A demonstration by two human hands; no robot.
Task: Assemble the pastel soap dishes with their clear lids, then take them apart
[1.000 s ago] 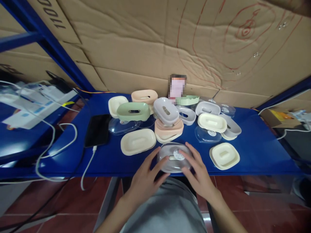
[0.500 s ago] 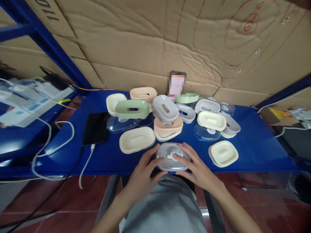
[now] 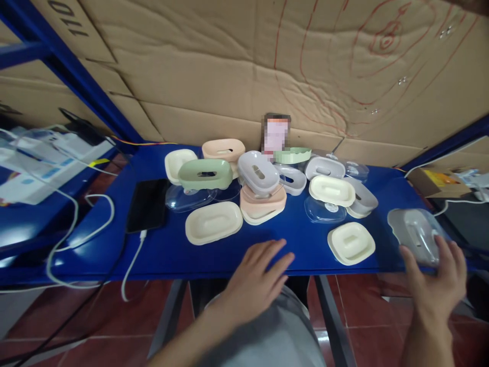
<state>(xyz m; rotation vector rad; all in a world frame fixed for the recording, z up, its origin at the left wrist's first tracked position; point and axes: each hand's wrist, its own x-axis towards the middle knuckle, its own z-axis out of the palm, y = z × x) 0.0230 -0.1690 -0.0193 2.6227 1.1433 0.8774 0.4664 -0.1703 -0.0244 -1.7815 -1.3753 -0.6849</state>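
My right hand (image 3: 435, 280) holds a grey soap dish with a clear lid (image 3: 414, 234) over the right end of the blue shelf (image 3: 171, 250). My left hand (image 3: 257, 278) hovers open over the shelf's front edge, fingers spread, holding nothing. A cream tray (image 3: 214, 223) lies just beyond the left hand, and another cream tray (image 3: 351, 243) sits between my two hands. Behind them is a pile of soap dishes: a green one (image 3: 205, 174), a grey one (image 3: 258, 173) on a peach one (image 3: 263, 201), and a cream one (image 3: 332, 190).
A black phone (image 3: 147, 205) with a white cable (image 3: 132, 265) lies at the left of the shelf. Clear lids (image 3: 324, 210) sit among the dishes. Cardboard (image 3: 244, 71) forms the back wall. Boxes and cables crowd the left side shelf (image 3: 42, 168).
My right hand carried the grey lidded soap dish from the front centre to the shelf's right end. My left hand let go of it and stayed near the front edge.
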